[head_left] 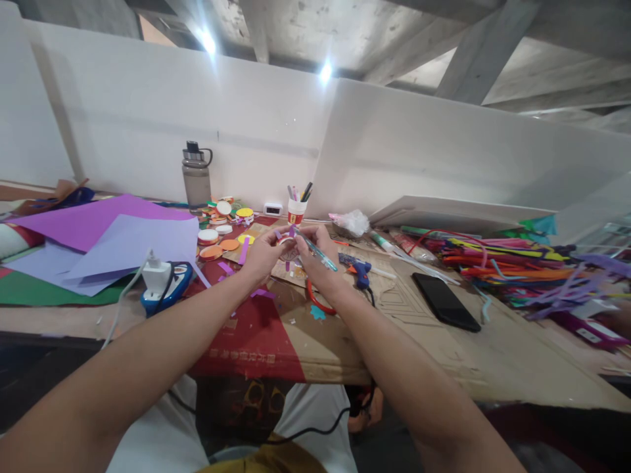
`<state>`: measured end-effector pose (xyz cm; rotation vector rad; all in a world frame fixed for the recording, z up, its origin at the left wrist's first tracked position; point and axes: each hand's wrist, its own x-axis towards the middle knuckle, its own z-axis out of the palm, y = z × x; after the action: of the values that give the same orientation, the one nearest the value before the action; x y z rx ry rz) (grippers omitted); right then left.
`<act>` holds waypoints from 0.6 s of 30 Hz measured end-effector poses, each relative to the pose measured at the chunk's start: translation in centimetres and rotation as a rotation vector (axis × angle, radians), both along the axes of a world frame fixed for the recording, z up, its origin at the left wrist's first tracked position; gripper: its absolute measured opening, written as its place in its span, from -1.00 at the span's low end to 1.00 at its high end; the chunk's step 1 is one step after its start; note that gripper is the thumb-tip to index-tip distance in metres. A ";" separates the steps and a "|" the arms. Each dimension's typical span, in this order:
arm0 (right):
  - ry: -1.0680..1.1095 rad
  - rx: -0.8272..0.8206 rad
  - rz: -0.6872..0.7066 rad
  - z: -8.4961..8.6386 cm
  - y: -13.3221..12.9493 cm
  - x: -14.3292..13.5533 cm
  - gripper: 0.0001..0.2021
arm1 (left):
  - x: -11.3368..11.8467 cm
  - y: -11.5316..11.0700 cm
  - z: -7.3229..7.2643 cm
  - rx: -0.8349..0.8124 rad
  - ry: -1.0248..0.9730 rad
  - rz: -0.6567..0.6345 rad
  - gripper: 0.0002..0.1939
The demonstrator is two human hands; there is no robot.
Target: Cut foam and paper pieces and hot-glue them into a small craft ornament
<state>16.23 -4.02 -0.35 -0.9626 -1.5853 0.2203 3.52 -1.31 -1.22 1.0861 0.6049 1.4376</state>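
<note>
In the head view my left hand (265, 257) is closed on a small round paper piece (288, 252) with purple strips on its rim. My right hand (315, 259) has its fingers curled at the other side of the piece. A teal pen (323, 255) lies across that hand, held in it. Fingers cover much of the round piece. Purple paper strips (245, 251) are scattered beside my left hand. Below my right hand are a red ring-shaped handle or band (315, 299) and a teal flower-shaped cutout (318, 313).
A blue glue gun (362, 272) and a black phone (446, 302) lie to the right, before a pile of coloured pipe cleaners (493, 263). At the left are purple paper sheets (133, 243) and a blue power strip (167, 289). A bottle (196, 180) and pen cup (296, 212) stand behind.
</note>
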 end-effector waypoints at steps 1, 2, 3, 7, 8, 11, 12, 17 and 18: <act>-0.004 -0.003 -0.002 0.0 0.0 0.0 -0.82 | 0.0 0.0 0.0 0.001 0.000 0.000 -0.56; -0.005 -0.006 -0.002 0.0 0.0 0.0 -0.81 | 0.0 -0.1 0.1 0.001 0.002 0.000 -0.56; -0.005 -0.009 0.001 0.0 0.0 0.0 -0.80 | 0.0 -0.1 0.1 -0.001 0.006 0.001 -0.56; 0.004 -0.014 0.001 0.1 -0.2 0.0 -0.81 | 0.0 -0.1 0.1 -0.004 0.018 0.001 -0.56; 0.005 -0.012 0.000 0.1 -0.2 0.0 -0.81 | 0.0 -0.1 0.1 0.000 0.019 0.000 -0.55; 0.005 -0.011 -0.001 0.1 -0.2 0.1 -0.81 | -0.1 0.0 0.0 0.004 0.021 0.000 -0.54; 0.004 -0.011 0.002 0.1 -0.2 0.1 -0.80 | -0.1 0.0 0.0 0.006 0.025 0.001 -0.54; 0.011 0.016 0.016 -0.1 0.0 0.1 -0.79 | -0.1 0.3 -0.4 0.031 0.049 0.007 -0.49; 0.010 0.021 0.016 -0.1 0.0 0.1 -0.80 | -0.1 0.4 -0.5 0.033 0.052 0.004 -0.48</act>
<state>16.38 -3.97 -0.48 -0.9318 -1.5833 0.2188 3.37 -0.94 -1.68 1.1517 0.6222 1.4309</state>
